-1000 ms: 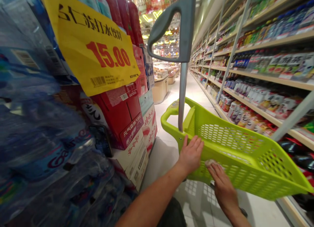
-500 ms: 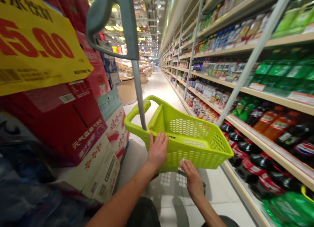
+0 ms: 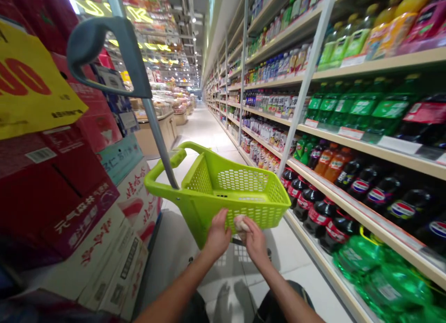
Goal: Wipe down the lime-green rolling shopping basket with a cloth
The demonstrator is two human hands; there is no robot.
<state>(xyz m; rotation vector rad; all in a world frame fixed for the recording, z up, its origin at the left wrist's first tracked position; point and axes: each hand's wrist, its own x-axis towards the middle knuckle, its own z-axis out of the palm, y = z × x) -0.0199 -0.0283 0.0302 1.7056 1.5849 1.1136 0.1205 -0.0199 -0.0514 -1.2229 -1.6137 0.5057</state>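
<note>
A lime-green plastic shopping basket [image 3: 209, 195] on wheels stands tilted in the aisle ahead of me, its grey pull handle [image 3: 104, 53] rising up to the upper left. My left hand [image 3: 218, 234] is pressed against the basket's near wall with its fingers curled. Beside it, my right hand [image 3: 253, 239] pinches a small crumpled white wad [image 3: 240, 223] against the same wall. The basket's inside looks bare as far as I can see.
Stacked red and white drink cartons [image 3: 80, 207] with a yellow price sign [image 3: 31, 90] crowd the left. Long shelves of bottled drinks [image 3: 348, 183] line the right. A pale tiled aisle floor [image 3: 209, 128] runs ahead between them toward display counters [image 3: 156, 128].
The basket has swung leftward and nearer the middle of the view. My two hands have come together on its near wall, the right one bringing the white wad up beside the left.
</note>
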